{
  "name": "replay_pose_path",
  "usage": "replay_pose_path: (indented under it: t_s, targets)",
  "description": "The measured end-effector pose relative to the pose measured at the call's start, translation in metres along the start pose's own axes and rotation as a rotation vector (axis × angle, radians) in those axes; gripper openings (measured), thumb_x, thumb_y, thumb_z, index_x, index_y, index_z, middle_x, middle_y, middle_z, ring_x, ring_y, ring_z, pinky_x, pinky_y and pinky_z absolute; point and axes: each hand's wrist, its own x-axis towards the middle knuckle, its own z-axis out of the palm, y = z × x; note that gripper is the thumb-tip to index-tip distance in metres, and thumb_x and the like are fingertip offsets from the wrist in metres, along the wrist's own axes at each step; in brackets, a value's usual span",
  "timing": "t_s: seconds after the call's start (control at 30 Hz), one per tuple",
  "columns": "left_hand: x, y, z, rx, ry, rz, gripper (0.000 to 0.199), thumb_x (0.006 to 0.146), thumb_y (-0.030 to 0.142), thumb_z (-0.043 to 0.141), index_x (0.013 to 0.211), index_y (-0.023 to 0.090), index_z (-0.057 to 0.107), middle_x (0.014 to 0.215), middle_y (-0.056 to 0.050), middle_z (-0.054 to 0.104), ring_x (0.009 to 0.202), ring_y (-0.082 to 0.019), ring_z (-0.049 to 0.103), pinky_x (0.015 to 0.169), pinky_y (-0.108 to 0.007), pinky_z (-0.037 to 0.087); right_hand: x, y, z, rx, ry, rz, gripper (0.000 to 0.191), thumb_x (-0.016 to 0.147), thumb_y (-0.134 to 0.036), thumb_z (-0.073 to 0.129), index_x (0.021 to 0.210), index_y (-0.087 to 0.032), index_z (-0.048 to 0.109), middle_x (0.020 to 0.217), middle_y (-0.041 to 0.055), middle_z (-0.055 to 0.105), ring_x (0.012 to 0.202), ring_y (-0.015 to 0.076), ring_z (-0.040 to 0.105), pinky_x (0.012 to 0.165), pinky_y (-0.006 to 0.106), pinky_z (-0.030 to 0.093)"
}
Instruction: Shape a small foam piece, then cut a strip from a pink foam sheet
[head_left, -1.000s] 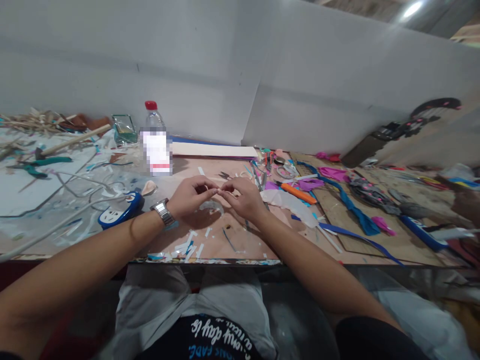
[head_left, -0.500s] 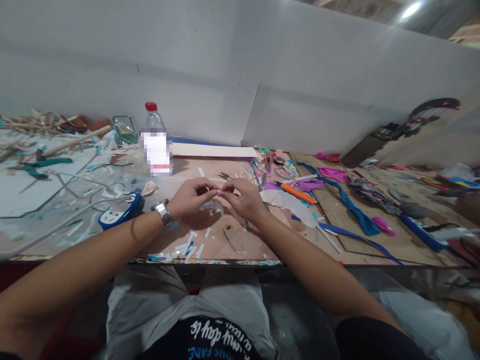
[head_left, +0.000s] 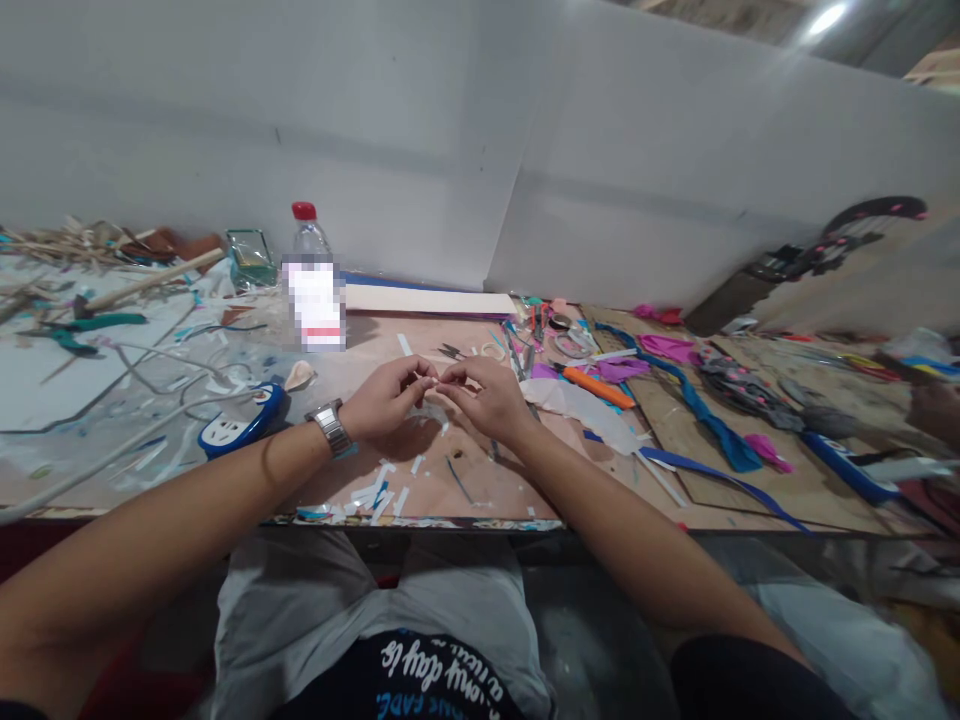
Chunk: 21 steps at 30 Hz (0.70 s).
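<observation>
Left grip (head_left: 387, 398), right grip (head_left: 491, 400) pinch small pale piece (head_left: 435, 383); red-capped bottle (head_left: 313, 285) beyond left grip, white strips (head_left: 365, 495) on near side.

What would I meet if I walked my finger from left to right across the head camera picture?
Green-handled pliers → blue-and-white power socket → red-capped bottle → left hand → right hand → orange-handled tool → small bright pink scrap → long blue thing.
</observation>
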Motion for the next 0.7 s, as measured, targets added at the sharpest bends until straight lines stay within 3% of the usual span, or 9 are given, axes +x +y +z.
replay_pose_path:
  t_s: [0.13,0.33,0.7]
  targets:
    - [0.0003,-0.0021,-0.001,0.015,0.021,-0.004,0.023,0.098,0.037,0.052,0.1,0.017,0.063,0.084,-0.002,0.065,0.069,-0.012,0.057,0.065,-0.025,0.045,-0.0005,0.0003,-0.0003,-0.013,0.01,0.002,0.011,0.087,-0.031,0.074,0.082,-0.021,0.071,0.081,0.0039,0.074,0.077,0.0198,0.065,0.077,0.033,0.045]
    - [0.0007,-0.0014,-0.0045,0.206,0.113,0.077,0.021,0.095,0.035,0.058,0.1,0.019,0.072,0.092,-0.005,0.071,0.078,-0.016,0.061,0.072,-0.028,0.046,-0.0024,0.0028,0.0017,-0.01,0.03,0.019,0.011,0.086,-0.029,0.075,0.082,-0.021,0.07,0.081,0.0038,0.073,0.077,0.0199,0.065,0.075,0.033,0.045]
    - [0.0002,-0.0015,-0.0043,0.219,0.112,0.114,0.023,0.097,0.035,0.058,0.102,0.021,0.075,0.101,-0.006,0.076,0.091,-0.017,0.068,0.083,-0.03,0.05,-0.0016,0.0046,0.0029,0.005,0.044,0.027,0.015,0.085,-0.031,0.076,0.08,-0.019,0.069,0.076,0.0034,0.071,0.074,0.0187,0.063,0.072,0.031,0.045]
